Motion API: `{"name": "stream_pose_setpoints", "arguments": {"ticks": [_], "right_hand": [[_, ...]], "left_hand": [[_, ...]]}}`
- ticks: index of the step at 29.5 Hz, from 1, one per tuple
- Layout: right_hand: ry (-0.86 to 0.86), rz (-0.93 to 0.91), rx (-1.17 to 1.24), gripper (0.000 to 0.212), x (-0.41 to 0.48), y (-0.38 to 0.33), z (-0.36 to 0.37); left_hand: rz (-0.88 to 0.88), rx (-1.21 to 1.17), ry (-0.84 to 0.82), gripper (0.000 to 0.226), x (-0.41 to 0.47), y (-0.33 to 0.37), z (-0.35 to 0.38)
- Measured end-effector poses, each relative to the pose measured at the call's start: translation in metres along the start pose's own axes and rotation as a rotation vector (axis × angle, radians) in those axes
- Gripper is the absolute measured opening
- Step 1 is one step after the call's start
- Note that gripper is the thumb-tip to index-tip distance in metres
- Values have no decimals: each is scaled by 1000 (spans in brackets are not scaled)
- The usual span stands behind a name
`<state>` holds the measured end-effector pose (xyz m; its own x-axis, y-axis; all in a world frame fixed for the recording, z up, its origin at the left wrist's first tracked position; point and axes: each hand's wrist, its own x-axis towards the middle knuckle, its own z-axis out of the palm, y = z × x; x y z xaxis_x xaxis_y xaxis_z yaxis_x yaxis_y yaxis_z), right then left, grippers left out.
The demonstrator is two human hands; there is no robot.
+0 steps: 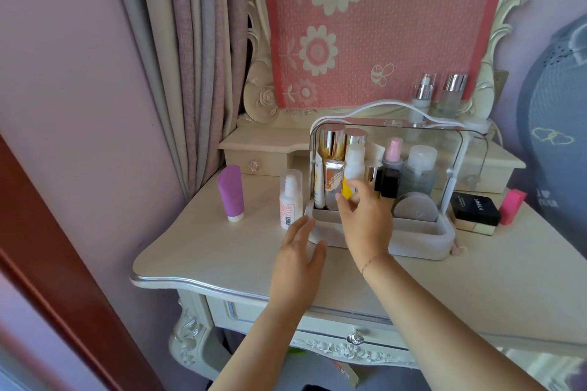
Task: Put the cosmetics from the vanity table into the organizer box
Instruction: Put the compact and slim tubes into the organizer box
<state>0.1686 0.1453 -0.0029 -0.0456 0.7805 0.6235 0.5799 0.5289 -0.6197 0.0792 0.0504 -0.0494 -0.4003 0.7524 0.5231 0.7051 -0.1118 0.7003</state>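
Note:
The grey organizer box (422,241) with a clear raised lid stands on the cream vanity table (222,251). It holds several bottles and tubes and a round compact (416,206). My right hand (365,216) reaches into its left front part, fingers pinched on a small yellow item (347,191). My left hand (300,251) hovers open by the box's left front corner, holding nothing. A purple tube (231,192) and a white pump bottle (290,200) stand on the table left of the box.
A black compact (475,208) on a cream box and a pink item (512,206) lie right of the organizer. Two bottles (438,95) stand on the back shelf. A pink flowered cloth covers the mirror. Curtains hang at the left.

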Motion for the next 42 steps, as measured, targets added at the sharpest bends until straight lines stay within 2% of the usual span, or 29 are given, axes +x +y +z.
{"name": "stream_pose_setpoints", "arguments": {"ticks": [3, 5, 9, 11, 13, 18, 21, 25, 29, 34, 37, 42], "right_hand": [[-8, -1, 104, 18, -28, 10, -12], [-14, -8, 167, 16, -45, 17, -19], [-1, 46, 219, 12, -52, 24, -22], [-12, 68, 200, 10, -50, 21, -21], [-6, 66, 189, 10, -49, 19, -20], [-2, 46, 204, 14, -50, 20, -20], [-117, -94, 193, 33, -55, 19, -20], [-289, -171, 244, 56, -56, 16, -19], [-364, -92, 344, 48, -55, 9, -19], [-284, -39, 268, 31, -38, 6, -24], [-222, 70, 292, 33, -19, 4, -24], [-318, 177, 213, 42, 5, 5, -13]], "left_hand": [[-103, -126, 225, 33, 8, -1, -9], [-198, -153, 288, 39, 24, -8, -15], [-349, -202, 116, 66, 58, -19, -14], [-384, -280, 55, 52, 68, -25, -10], [-385, -242, 17, 31, 72, -31, -8], [-327, -188, 113, 21, 60, -29, -11], [-291, -246, 167, 15, 38, -17, -19], [-253, -410, 86, 14, 9, 4, -25], [-219, -469, -1, 28, 5, 22, -18], [-175, -443, -8, 33, 13, 23, -13], [-302, -374, -61, 57, 15, 9, -5], [-315, -313, -141, 43, 16, -1, 2]]}}
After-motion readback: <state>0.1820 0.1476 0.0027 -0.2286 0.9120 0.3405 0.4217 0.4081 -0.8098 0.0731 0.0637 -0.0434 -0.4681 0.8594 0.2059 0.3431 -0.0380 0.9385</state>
